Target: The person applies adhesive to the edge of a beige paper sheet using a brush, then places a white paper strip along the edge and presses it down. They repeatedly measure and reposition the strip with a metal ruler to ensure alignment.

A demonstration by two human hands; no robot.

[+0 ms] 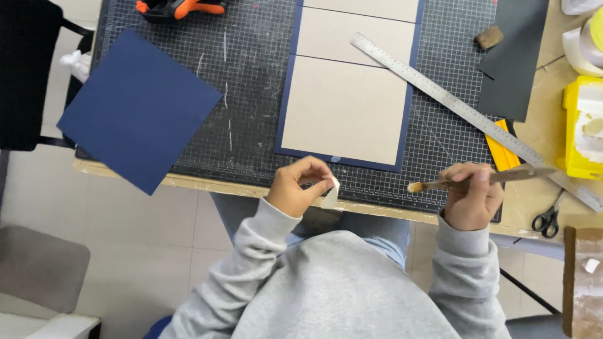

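Note:
My left hand [300, 186] pinches a small pale folded scrap of paper [331, 194] at the near edge of the dark cutting mat [251, 75]. My right hand [472, 196] grips a wooden-handled brush [483, 179], held level with its bristles pointing left toward the scrap. Just beyond both hands lie beige boards [345, 107] laid on a dark blue sheet, whose edge shows as a border around them. A long steel ruler [465, 113] crosses the mat diagonally to the right of the boards.
A loose dark blue sheet [138, 107] overhangs the table's left edge. A black sheet [515, 56], yellow container [581, 129], tape rolls [581, 47], scissors [548, 220] and a yellow tool [501, 150] sit at right. An orange-and-black clamp [179, 7] lies at the far edge.

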